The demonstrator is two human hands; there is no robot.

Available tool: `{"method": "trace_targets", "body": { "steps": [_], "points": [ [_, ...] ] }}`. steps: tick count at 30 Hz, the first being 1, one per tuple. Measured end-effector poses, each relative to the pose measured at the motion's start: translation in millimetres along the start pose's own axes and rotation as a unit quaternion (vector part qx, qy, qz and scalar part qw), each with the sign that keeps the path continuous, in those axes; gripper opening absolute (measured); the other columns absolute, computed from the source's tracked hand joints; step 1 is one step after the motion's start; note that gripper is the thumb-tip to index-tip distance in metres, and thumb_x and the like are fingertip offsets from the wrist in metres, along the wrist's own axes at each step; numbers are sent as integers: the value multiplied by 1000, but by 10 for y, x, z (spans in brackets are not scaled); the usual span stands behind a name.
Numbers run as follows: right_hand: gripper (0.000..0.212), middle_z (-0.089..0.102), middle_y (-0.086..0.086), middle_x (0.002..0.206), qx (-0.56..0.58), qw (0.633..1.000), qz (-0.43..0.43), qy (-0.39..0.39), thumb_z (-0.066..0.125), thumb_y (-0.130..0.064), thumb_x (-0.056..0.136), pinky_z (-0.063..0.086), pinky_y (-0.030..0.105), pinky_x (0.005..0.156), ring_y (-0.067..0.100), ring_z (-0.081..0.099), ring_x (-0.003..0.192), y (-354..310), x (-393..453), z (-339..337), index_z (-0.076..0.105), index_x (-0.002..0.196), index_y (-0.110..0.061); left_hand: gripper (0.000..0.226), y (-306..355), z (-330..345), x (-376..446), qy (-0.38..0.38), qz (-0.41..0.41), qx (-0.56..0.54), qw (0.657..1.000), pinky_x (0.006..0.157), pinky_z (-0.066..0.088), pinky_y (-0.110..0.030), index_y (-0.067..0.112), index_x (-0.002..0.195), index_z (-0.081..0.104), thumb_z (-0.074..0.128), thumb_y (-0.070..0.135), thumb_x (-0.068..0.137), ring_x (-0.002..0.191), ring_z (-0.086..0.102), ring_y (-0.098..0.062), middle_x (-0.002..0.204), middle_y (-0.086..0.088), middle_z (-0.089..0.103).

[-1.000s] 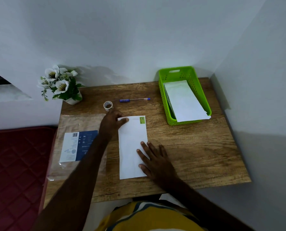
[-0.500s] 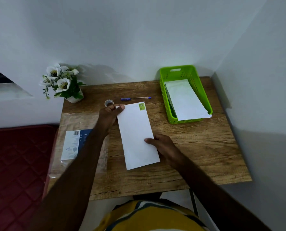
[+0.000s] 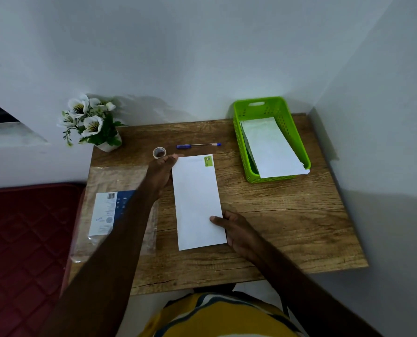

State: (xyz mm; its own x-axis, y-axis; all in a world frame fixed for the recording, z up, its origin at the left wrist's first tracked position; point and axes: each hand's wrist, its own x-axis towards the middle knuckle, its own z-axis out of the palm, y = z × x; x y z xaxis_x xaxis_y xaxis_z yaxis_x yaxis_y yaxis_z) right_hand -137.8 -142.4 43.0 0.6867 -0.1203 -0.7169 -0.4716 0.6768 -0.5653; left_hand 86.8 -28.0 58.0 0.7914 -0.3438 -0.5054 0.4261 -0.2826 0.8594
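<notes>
A long white envelope (image 3: 197, 203) with a small green stamp at its far right corner is held over the middle of the wooden table (image 3: 287, 222). My left hand (image 3: 160, 173) pinches its far left corner. My right hand (image 3: 236, 229) grips its near right edge, thumb on top and fingers underneath.
A green plastic basket (image 3: 297, 132) with white envelopes stands at the back right. A blue pen (image 3: 197, 145) and a small roll of tape (image 3: 159, 152) lie behind the envelope. A flower pot (image 3: 93, 122) sits back left. A clear plastic packet (image 3: 110, 210) lies at the left; walls close off back and right.
The envelope lay flat under both hands a second ago. Both hands have taken hold of it, lifted it and shifted it farther from me, and it has straightened since half a second ago.
</notes>
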Motion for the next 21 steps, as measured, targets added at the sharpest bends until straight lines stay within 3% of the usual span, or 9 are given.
{"method": "trace_targets", "body": {
  "steps": [8, 12, 18, 21],
  "points": [
    [28, 75, 10, 116, 9, 1000, -1, 4, 62, -7, 99, 62, 37, 84, 26, 73, 106, 38, -17, -1, 64, 127, -6, 27, 4, -6, -17, -17, 7, 2, 1000, 96, 58, -48, 19, 119, 71, 50, 31, 107, 97, 76, -21, 104, -1, 78],
    [32, 75, 8, 117, -41, 998, -34, 14, 63, -10, 98, 60, 40, 88, 27, 72, 107, -69, -145, 26, 64, 130, -7, 28, 24, -22, 15, -4, -4, -18, 1000, 96, 59, -48, 20, 117, 71, 52, 37, 106, 100, 76, -22, 109, -3, 78],
    [20, 78, 0, 107, -160, 968, -184, 62, 66, -13, 97, 61, 38, 83, 23, 74, 101, -650, -640, 122, 72, 114, -22, 48, 176, -55, -30, -1, 6, -24, 1000, 66, 62, -32, 16, 121, 66, 32, 49, 110, 89, 78, -23, 103, -7, 78],
    [17, 79, -4, 100, -190, 932, -289, 110, 67, -11, 96, 60, 31, 82, 13, 74, 94, -1098, -926, 111, 75, 106, -22, 50, 143, -111, -18, 5, 5, -26, 1000, 66, 61, -33, 13, 123, 65, 32, 48, 110, 85, 77, -25, 103, -11, 78]
  ]
}}
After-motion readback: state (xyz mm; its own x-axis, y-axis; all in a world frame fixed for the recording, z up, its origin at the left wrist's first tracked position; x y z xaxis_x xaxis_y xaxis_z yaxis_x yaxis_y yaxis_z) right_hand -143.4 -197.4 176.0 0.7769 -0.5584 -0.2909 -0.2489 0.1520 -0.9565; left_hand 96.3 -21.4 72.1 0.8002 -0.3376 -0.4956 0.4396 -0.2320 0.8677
